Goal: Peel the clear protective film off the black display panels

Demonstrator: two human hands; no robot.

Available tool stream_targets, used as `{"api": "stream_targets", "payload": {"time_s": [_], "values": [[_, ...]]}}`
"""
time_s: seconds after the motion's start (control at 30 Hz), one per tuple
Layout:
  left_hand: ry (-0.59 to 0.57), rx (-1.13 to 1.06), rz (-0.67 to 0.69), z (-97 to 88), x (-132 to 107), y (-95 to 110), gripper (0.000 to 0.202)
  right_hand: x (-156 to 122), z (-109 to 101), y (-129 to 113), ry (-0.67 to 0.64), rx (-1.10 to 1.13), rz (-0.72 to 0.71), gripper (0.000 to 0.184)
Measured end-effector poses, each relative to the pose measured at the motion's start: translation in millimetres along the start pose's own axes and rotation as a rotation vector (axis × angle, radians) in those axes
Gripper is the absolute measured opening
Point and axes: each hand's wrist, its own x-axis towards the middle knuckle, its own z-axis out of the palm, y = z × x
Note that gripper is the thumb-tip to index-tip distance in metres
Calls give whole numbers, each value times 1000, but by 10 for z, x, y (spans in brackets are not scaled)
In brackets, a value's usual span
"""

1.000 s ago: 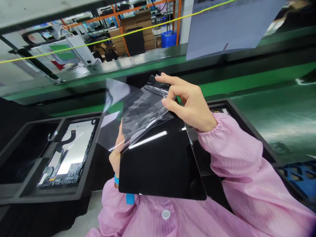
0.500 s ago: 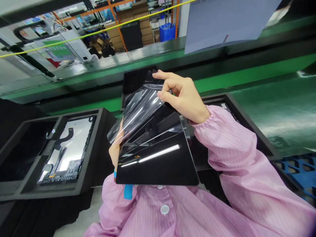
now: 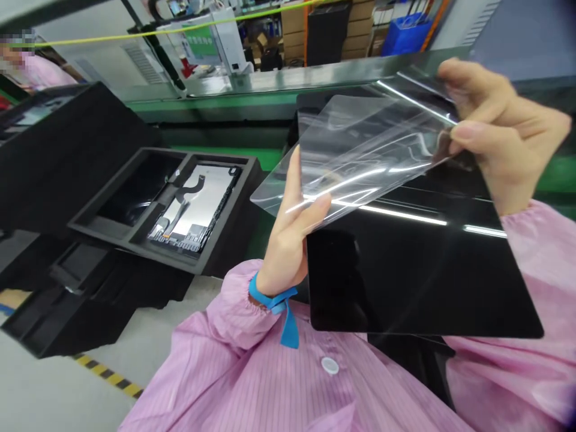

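A glossy black tablet screen panel [image 3: 418, 276] is held tilted in front of my chest. My left hand [image 3: 285, 249] grips its left edge, the thumb at the front and the other fingers partly hidden behind. Clear plastic film [image 3: 355, 141] lies folded and creased over the panel's upper part, its loose left corner sticking out past my left fingers. At the upper right, my right hand [image 3: 508, 120] pinches the gathered end of that film between thumb and fingers. The lower part of the panel shows bare, reflecting a strip of light.
To the left, a black foam tray [image 3: 195, 264] holds an opened tablet unit [image 3: 198, 201] and a dark panel [image 3: 139, 186]. Stacked black trays [image 3: 76, 156] stand beyond it. A green conveyor line [image 3: 265, 157] runs behind. At the far left edge is another person's pink sleeve [image 3: 45, 71].
My right hand has drawn the film up and rightward, and more of it is now off the panel. The view has swung left, bringing more of the trays into sight.
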Motion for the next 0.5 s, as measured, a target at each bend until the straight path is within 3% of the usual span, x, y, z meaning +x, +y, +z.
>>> {"api": "stream_targets", "payload": {"time_s": [0.5], "values": [[4,-7,-41,-82,25,-27,50,0,32,-136,5,-143,153,19]]}}
